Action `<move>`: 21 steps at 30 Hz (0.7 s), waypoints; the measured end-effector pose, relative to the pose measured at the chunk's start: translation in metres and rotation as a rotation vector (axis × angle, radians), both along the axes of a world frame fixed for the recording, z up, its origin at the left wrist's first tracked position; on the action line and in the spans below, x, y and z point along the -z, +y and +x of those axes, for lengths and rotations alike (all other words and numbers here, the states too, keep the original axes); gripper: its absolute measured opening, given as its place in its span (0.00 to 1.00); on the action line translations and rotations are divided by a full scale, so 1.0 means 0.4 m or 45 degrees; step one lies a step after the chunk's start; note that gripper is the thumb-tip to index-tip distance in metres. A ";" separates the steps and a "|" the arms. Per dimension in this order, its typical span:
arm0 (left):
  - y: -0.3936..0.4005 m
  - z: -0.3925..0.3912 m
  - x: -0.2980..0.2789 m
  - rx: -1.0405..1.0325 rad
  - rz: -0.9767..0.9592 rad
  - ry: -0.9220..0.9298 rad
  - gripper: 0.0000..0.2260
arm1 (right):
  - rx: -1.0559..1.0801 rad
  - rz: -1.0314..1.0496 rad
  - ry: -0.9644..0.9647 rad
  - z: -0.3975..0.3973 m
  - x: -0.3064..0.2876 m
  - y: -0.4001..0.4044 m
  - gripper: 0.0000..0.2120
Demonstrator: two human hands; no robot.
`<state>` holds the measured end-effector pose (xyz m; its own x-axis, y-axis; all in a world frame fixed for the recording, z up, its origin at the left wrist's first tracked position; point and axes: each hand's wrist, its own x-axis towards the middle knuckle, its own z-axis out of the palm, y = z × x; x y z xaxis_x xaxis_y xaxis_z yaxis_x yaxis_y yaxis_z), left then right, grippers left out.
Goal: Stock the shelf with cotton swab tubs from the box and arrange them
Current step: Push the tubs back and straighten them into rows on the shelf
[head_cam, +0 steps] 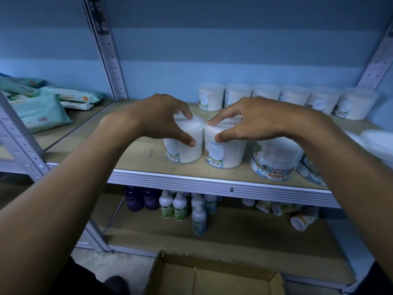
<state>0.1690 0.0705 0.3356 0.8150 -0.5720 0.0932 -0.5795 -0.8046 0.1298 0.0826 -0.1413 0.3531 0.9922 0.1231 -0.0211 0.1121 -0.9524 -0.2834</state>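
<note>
Head view: left hand (157,118) and right hand (251,120) each pinch a front tub (185,150) on the shelf (212,179), more tubs (276,96) behind, box (212,277) below.

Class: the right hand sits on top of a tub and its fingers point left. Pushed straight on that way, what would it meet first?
Most likely the left hand, whose fingertips nearly face the right hand above the two front tubs; depth is unclear.

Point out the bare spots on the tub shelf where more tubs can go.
Bare board lies left of the tub under the left hand, out to the upright post. A narrow strip stays free between the back row and the front tubs. The right end is crowded.
</note>
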 end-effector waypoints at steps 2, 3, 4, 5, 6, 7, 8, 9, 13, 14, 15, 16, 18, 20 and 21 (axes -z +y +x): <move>0.003 -0.009 0.001 0.007 0.008 -0.007 0.33 | -0.016 -0.015 0.020 -0.002 -0.006 -0.001 0.21; 0.005 -0.013 0.002 0.006 0.005 -0.011 0.33 | -0.023 -0.030 0.030 -0.002 -0.007 -0.001 0.21; 0.008 -0.015 0.004 0.003 -0.003 -0.011 0.33 | -0.028 -0.041 0.039 -0.003 -0.008 0.000 0.21; 0.011 -0.017 0.006 0.001 -0.017 -0.006 0.33 | -0.030 -0.044 0.050 -0.003 -0.008 0.001 0.21; 0.014 -0.018 0.008 0.003 -0.035 0.003 0.33 | -0.033 -0.037 0.061 -0.004 -0.008 0.003 0.21; 0.018 -0.019 0.009 0.007 -0.055 0.013 0.33 | -0.037 -0.020 0.068 -0.005 -0.008 0.006 0.21; 0.022 -0.020 0.010 0.013 -0.074 0.024 0.33 | -0.041 0.005 0.059 -0.005 -0.009 0.010 0.20; 0.025 -0.021 0.010 0.018 -0.089 0.032 0.34 | -0.043 0.031 0.032 -0.003 -0.010 0.014 0.19; 0.039 -0.023 0.005 0.015 -0.162 0.011 0.36 | 0.013 0.051 -0.146 -0.002 -0.029 0.025 0.21; 0.041 -0.023 0.004 0.029 -0.187 0.009 0.35 | 0.029 0.032 -0.163 -0.005 -0.035 0.028 0.21; 0.042 -0.024 0.004 0.045 -0.202 0.011 0.35 | 0.040 0.003 -0.167 -0.006 -0.038 0.030 0.21; 0.044 -0.023 0.005 0.056 -0.205 0.016 0.34 | 0.050 -0.028 -0.162 -0.006 -0.038 0.033 0.22; 0.046 -0.023 0.008 0.058 -0.191 0.037 0.33 | 0.078 -0.078 -0.124 -0.005 -0.031 0.039 0.22; 0.046 -0.023 0.012 0.058 -0.181 0.050 0.30 | 0.106 -0.093 -0.071 0.002 -0.018 0.043 0.23; 0.045 -0.023 0.014 0.061 -0.184 0.052 0.28 | 0.115 -0.089 -0.050 0.005 -0.013 0.044 0.23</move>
<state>0.1598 0.0883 0.3302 0.7917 -0.5934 0.1450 -0.6089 -0.7471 0.2666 0.0847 -0.1238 0.3582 0.9994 0.0330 0.0130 0.0351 -0.9764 -0.2133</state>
